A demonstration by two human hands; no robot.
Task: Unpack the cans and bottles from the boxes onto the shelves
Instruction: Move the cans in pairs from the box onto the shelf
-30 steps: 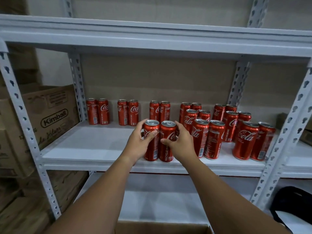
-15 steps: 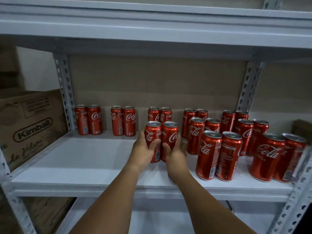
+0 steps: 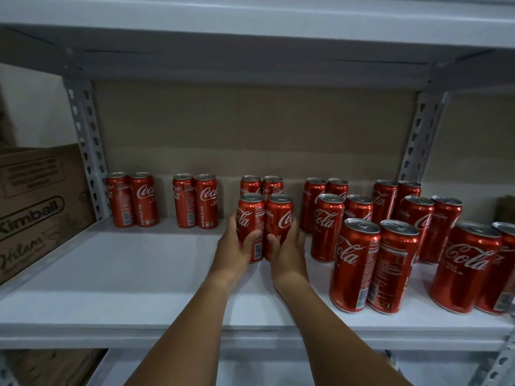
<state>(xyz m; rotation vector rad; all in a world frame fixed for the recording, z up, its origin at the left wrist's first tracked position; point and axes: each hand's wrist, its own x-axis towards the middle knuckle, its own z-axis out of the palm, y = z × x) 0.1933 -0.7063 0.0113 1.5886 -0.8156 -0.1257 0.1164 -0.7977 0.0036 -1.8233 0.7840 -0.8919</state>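
Observation:
Two red cola cans stand side by side on the white shelf (image 3: 139,274), just in front of a back pair. My left hand (image 3: 234,246) grips the left can (image 3: 250,218) low on its side. My right hand (image 3: 287,246) grips the right can (image 3: 280,218) the same way. Both cans are upright and seem to rest on the shelf board. Several more red cans stand in pairs along the back and in rows to the right (image 3: 354,263).
A brown Kimball carton (image 3: 36,207) sits left of the grey slotted upright (image 3: 86,151). The upper shelf board (image 3: 250,29) hangs low overhead. Another upright (image 3: 420,140) rises at the back right. A lower shelf (image 3: 250,366) shows beneath.
Both hands have pushed the two cans deeper into the shelf, from near the front edge to just before the back pair. The camera has moved closer.

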